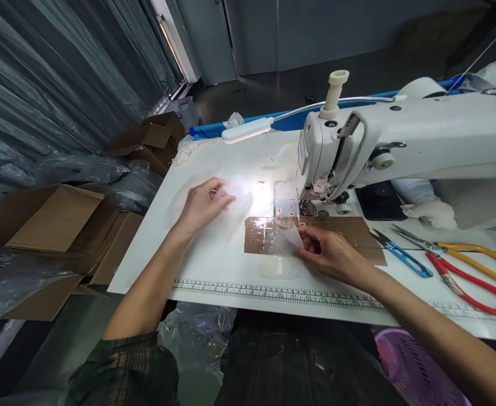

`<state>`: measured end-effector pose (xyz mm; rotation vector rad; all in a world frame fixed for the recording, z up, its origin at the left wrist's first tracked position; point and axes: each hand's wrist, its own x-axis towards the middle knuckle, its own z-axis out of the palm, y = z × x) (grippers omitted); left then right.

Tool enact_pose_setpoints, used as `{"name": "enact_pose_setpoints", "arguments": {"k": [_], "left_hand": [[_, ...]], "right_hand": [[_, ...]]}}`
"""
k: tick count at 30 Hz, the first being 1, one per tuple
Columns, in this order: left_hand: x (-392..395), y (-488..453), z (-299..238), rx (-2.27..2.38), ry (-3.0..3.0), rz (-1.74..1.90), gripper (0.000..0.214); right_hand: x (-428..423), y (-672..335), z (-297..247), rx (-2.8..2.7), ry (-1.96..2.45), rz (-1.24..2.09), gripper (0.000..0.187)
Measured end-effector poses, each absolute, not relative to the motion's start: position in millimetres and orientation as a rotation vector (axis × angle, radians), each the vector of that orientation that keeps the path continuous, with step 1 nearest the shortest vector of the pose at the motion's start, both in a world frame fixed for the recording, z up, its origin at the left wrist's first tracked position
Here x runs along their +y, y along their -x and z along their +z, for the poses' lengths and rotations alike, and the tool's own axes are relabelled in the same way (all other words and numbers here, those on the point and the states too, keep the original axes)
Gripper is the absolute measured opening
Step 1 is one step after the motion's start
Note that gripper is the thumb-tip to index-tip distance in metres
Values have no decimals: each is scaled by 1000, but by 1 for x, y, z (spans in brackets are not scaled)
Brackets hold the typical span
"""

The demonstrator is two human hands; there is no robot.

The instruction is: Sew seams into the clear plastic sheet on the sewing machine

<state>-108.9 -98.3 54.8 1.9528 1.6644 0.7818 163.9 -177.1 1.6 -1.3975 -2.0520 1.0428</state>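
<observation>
My left hand point(201, 207) is closed in a pinch over the white tabletop, left of the sewing machine point(315, 152). Between its fingertips is thin white see-through material point(240, 192), washed out by the lamp glare. My right hand point(330, 251) pinches the edge of a small white translucent piece point(291, 235) in front of the machine's needle area. Beneath that piece lies a brown strip point(349, 234) that looks taped and shiny. Red marks point(291, 213) show near the presser foot. Whether the piece touches the strip I cannot tell.
Blue thread snips point(408, 256), yellow-handled scissors point(478, 248) and red-handled scissors point(468, 282) lie to the right. A lit lamp point(247, 129) hangs behind. A printed ruler point(273, 293) runs along the front edge. Cardboard boxes point(57, 220) stand left; a purple basket point(417, 366) sits below.
</observation>
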Motion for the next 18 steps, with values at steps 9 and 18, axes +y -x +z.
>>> {"name": "enact_pose_setpoints", "arguments": {"k": [9, 18], "left_hand": [[-117, 59, 43, 1196, -2411, 362, 35], [-134, 33, 38, 925, -1887, 243, 49]], "right_hand": [[-182, -166, 2, -1977, 1360, 1004, 29], [-199, -174, -7, -1936, 1295, 644, 39]]}}
